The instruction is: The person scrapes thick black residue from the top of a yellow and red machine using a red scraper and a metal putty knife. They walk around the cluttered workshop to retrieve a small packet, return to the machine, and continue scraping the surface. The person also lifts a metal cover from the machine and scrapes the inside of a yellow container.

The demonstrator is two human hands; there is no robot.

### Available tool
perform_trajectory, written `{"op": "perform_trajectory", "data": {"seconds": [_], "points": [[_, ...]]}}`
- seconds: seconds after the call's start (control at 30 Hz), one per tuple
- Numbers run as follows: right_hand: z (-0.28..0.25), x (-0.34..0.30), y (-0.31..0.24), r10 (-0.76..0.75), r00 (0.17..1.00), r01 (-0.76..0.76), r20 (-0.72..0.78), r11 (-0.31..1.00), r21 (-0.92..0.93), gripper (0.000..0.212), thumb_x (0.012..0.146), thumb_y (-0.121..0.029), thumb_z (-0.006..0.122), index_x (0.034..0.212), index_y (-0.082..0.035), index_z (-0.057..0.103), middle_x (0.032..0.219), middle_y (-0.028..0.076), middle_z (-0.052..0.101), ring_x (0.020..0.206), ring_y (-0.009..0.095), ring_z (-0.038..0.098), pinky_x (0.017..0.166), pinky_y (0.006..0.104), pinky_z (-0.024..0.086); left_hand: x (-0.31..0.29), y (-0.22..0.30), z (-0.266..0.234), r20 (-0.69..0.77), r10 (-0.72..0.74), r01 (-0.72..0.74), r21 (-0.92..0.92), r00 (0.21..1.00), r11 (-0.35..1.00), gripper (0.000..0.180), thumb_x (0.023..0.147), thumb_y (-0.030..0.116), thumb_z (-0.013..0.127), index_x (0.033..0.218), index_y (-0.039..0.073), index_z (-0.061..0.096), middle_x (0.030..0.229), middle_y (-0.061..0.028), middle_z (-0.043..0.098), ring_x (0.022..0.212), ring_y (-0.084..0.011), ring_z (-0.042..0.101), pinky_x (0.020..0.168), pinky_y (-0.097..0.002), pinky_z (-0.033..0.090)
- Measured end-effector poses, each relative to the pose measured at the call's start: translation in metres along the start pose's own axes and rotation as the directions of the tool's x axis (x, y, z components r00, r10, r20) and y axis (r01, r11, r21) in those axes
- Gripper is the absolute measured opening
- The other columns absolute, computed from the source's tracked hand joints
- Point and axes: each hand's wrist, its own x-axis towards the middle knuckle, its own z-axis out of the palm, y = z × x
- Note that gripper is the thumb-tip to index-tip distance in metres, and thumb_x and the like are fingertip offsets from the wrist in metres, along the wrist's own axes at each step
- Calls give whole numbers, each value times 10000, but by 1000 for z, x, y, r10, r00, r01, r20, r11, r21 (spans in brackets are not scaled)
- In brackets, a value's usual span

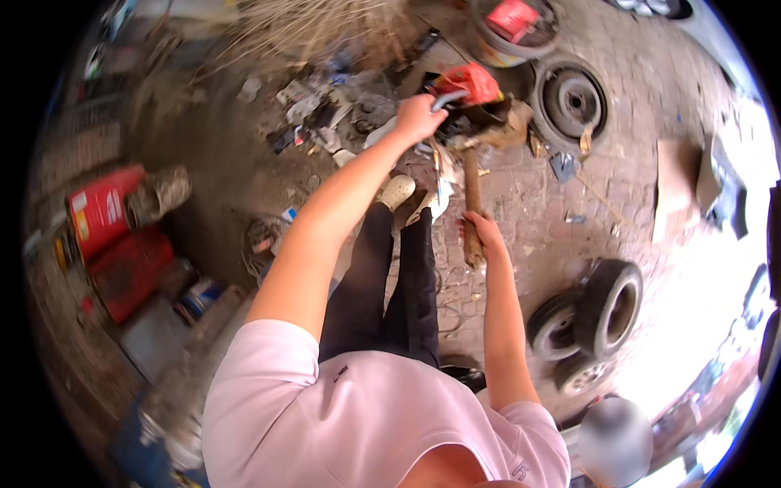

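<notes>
My left hand [419, 118] is closed around a grey curved handle [449, 98]; what it belongs to is hard to make out. Lower and to the right, my right hand [486, 233] wraps round the near end of a thick wooden handle [472, 183]. That handle's far end meets a heap of rubbish, so its head is hidden. In the heap are a red plastic bag [470, 81] and a crumpled brown piece [511, 126]. More litter [325, 114] lies on the ground left of my left hand. My feet in pale clogs [397, 192] stand just below.
A bucket [508, 53] with rubbish and a wheel [573, 102] stand far right of the heap. Several tyres [618, 309] lie nearer on the right. Red cans [106, 207] stand at left. Long bristles [317, 24] spread at the far edge. Flat cardboard [679, 187] lies at right.
</notes>
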Motion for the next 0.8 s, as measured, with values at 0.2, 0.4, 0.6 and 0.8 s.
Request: {"op": "perform_trajectory", "data": {"seconds": [0.2,0.4,0.6,0.8], "points": [[-26,-95,20,131,991,-136,-39,968,-210,180,784,-170,547,860,-10,514,677,87,569,515,156,529,454,259,440,-115,33,-28,-155,18,-28,-63,988,998,257,660,283,647,722,43,579,647,-151,567,619,-325,560,579,-407,435],[-26,-161,26,164,981,-193,-104,869,-455,182,786,-191,545,828,-19,507,668,100,567,471,173,520,421,268,443,-192,22,-55,-213,-115,55,-267,970,962,253,652,267,642,679,32,555,622,-146,550,625,-334,547,621,-420,413],[3,-223,44,147,986,-165,-79,806,-569,177,786,-137,548,865,5,477,696,132,569,492,178,526,421,280,456,-295,7,-108,-283,-257,131,-397,924,909,279,662,266,643,702,7,549,663,-184,544,671,-342,548,592,-411,410],[83,-223,47,192,980,-114,44,733,-671,188,781,-131,555,882,10,481,692,130,568,509,175,535,448,277,462,-360,-46,-179,-359,-376,164,-502,854,850,234,696,236,643,765,18,593,653,-139,559,613,-267,555,554,-361,414]]}}
